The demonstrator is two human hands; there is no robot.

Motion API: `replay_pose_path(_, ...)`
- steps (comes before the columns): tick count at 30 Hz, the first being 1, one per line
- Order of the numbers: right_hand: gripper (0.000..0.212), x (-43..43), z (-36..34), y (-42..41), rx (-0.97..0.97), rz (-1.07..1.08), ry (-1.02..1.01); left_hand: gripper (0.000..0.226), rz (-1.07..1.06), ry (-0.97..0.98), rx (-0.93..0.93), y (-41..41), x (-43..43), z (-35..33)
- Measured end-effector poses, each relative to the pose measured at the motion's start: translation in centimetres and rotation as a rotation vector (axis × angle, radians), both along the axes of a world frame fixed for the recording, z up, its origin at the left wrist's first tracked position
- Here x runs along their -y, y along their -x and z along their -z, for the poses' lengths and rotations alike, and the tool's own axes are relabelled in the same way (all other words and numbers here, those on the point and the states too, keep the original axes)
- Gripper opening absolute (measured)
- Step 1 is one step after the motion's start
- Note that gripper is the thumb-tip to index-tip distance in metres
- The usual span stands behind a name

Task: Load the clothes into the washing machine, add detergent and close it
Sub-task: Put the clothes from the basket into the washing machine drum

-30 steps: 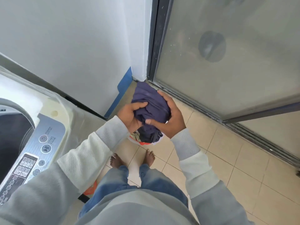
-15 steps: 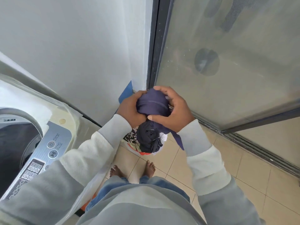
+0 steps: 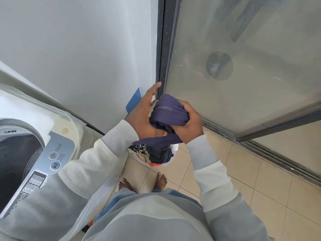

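A: Where is the garment?

B: The dark navy garment (image 3: 169, 113) is bunched up in the air between both hands, in front of the frosted glass door (image 3: 243, 58) and its dark frame, above a white laundry basket (image 3: 174, 149) that stands on the beige tiled floor (image 3: 260, 180).

A: How do the hands hold it?

B: The right hand (image 3: 188, 126) is clenched around the right side of the bundle, fingers curled over the cloth. The left hand (image 3: 145, 115) presses against the left side with its palm and thumb low on the fabric, while its fingers are stretched out and point up towards the door frame. A tail of the cloth hangs below both wrists.

A: What is in the basket?

B: More clothes (image 3: 151, 153): a dark piece, a black-and-white patterned one, and something orange at the near edge.

A: And the washing machine?

B: The top-loading washing machine (image 3: 66, 136) is at the left, well apart from the bundle. Its dark drum opening (image 3: 15, 162) shows, and a silver control panel (image 3: 43, 167) with power and start/pause buttons lies along the near right side, partly under the left sleeve.
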State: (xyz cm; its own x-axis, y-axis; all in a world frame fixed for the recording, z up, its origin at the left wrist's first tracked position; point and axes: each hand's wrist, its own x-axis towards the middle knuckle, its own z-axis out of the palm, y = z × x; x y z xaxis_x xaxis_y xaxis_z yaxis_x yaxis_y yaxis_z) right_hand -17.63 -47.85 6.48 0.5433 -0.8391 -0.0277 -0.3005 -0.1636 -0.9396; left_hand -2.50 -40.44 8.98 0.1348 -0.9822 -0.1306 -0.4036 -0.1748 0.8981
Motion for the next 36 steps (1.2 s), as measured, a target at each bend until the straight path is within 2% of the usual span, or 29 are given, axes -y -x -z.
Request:
replay_pose_path(2, 0.047, 0.1, -0.4, -0.5, -0.021, 0.011, 0.032, 0.111, 0.047, 0.048, 0.162, -0.2, 0.0, 0.3)
replay_pose_path(4, 0.05, 0.2, -0.7, -0.5, -0.064, -0.038, 0.078, 0.096, 0.012, 0.051, 0.341, 0.3, 0.3, 1.1)
replay_pose_path(5, 0.054, 0.3, -0.9, -0.5, -0.062, -0.072, 0.065, 0.086, -0.043, 0.038, 0.368, 0.5, 0.4, 1.6)
replay_pose_path(6, 0.058, 0.5, -1.2, -0.3, -0.048, -0.112, 0.042, 0.074, -0.125, 0.024, 0.317, 0.6, 0.5, 1.9)
replay_pose_path(9, 0.069, 0.9, -2.1, 0.9, 0.015, -0.137, -0.024, 0.054, -0.322, 0.013, -0.087, -0.1, 0.6, 2.1)
replay_pose_path(12, 0.072, 1.0, -2.0, 2.0, 0.044, -0.039, -0.027, 0.06, -0.372, 0.029, -0.444, -0.2, 0.4, 2.4)
replay_pose_path(14, 0.077, 0.8, -1.3, 2.4, 0.153, -0.04, -0.141, 0.071, -0.367, 0.04, -0.56, 0.4, 0.4, 2.7)
replay_pose_path(15, 0.077, 0.7, -0.9, 2.4, 0.198, -0.052, -0.199, 0.074, -0.354, 0.036, -0.559, 0.9, 0.4, 2.7)
replay_pose_path(17, 0.07, 0.4, -0.3, 2.2, 0.226, -0.036, -0.25, 0.076, -0.342, 0.021, -0.435, 1.9, 0.8, 2.9)
replay_pose_path(19, 0.06, 0.4, -0.3, 2.0, 0.202, 0.043, -0.274, 0.08, -0.337, -0.014, -0.266, 2.4, 1.1, 3.0)
replay_pose_path(22, 0.049, 1.0, -0.9, 2.4, 0.131, 0.066, -0.24, 0.097, -0.191, 0.056, -0.13, 2.2, 0.7, 2.9)
replay_pose_path(24, 0.049, 1.5, -1.7, 2.5, 0.025, 0.005, -0.079, 0.108, -0.113, 0.117, -0.078, 1.6, 0.5, 2.4)
replay_pose_path(26, 0.05, 1.6, -2.6, 2.3, -0.168, -0.095, 0.124, 0.116, -0.047, 0.108, 0.047, 1.5, 0.7, 1.7)
replay_pose_path(28, 0.057, 1.7, -3.4, 1.8, -0.291, -0.152, 0.186, 0.112, 0.004, 0.051, 0.25, 2.1, 1.2, 1.5)
replay_pose_path(30, 0.059, 1.7, -4.1, 1.6, -0.242, -0.185, 0.144, 0.094, -0.055, 0.02, 0.393, 2.4, 1.4, 1.7)
replay_pose_path(32, 0.062, 1.7, -4.7, 2.2, -0.117, -0.196, 0.061, 0.073, -0.178, 0.012, 0.314, 2.3, 1.2, 2.0)
replay_pose_path(35, 0.06, 1.8, -5.0, 3.3, 0.114, -0.115, -0.036, 0.06, -0.33, 0.081, -0.05, 2.0, 0.9, 1.9)
replay_pose_path(36, 0.06, 1.8, -4.6, 3.5, 0.164, -0.076, -0.059, 0.057, -0.353, 0.11, -0.108, 2.1, 0.9, 1.7)
